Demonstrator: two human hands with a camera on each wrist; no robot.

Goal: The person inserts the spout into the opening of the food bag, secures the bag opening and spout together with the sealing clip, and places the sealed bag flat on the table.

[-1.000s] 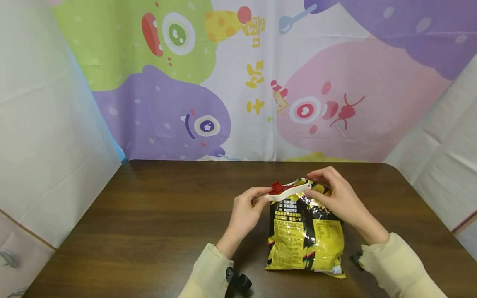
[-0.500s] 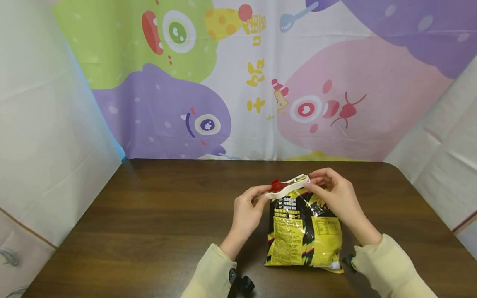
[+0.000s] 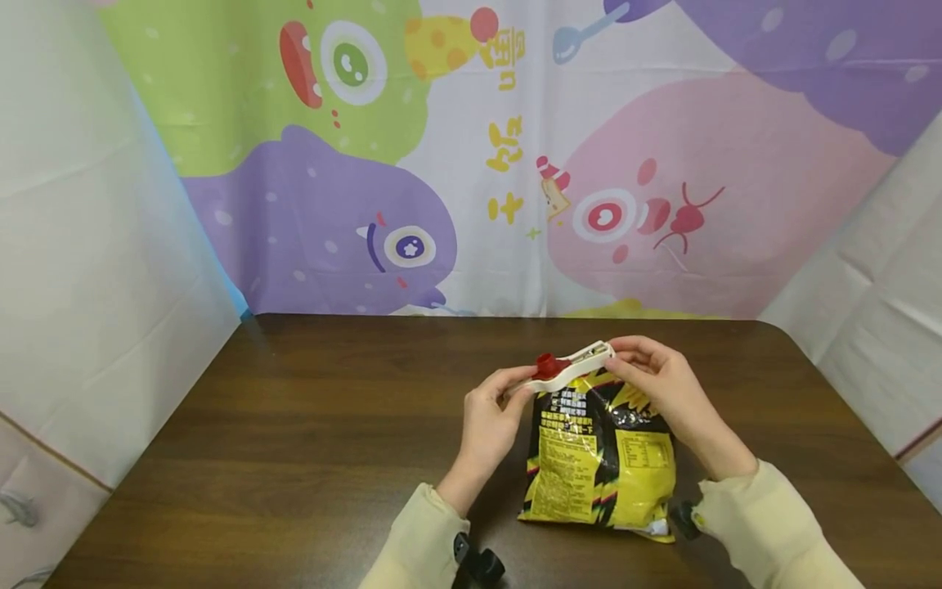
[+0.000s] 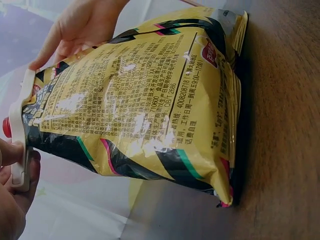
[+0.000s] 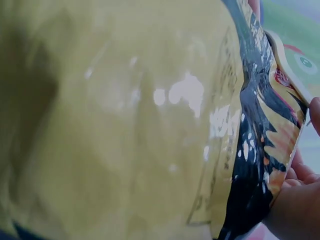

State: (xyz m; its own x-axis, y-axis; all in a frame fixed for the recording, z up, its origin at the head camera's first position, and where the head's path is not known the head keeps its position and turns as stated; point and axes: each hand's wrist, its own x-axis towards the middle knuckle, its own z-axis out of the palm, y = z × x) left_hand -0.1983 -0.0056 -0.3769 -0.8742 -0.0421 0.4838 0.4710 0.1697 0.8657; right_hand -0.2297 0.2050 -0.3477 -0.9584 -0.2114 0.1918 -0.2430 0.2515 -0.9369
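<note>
A yellow and black snack bag [image 3: 599,458], printed with dense text, stands with its lower end on the table. Along its top edge lies a white bag clip [image 3: 570,372] with a round red spout [image 3: 545,365]. My left hand [image 3: 489,413] pinches the left end of this clip between thumb and fingers. At the other end, my right hand [image 3: 666,384] pinches the clip's tip beside the bag's top right corner. Seen from the left wrist, the clip [image 4: 19,127] runs across the bag's top. In the right wrist view, the bag [image 5: 150,125] hides much of the right hand.
The brown wooden table [image 3: 316,442] extends wide to the left of the bag. Behind it hangs a cartoon-printed curtain [image 3: 486,270], and pale cloth walls [image 3: 96,270] close off both sides. Black wrist camera mounts [image 3: 478,564] sit at the sleeves.
My right hand has shifted from over the bag's top corner to the clip's right end. That end has risen slightly, and the bag's bottom has slid a little left and back.
</note>
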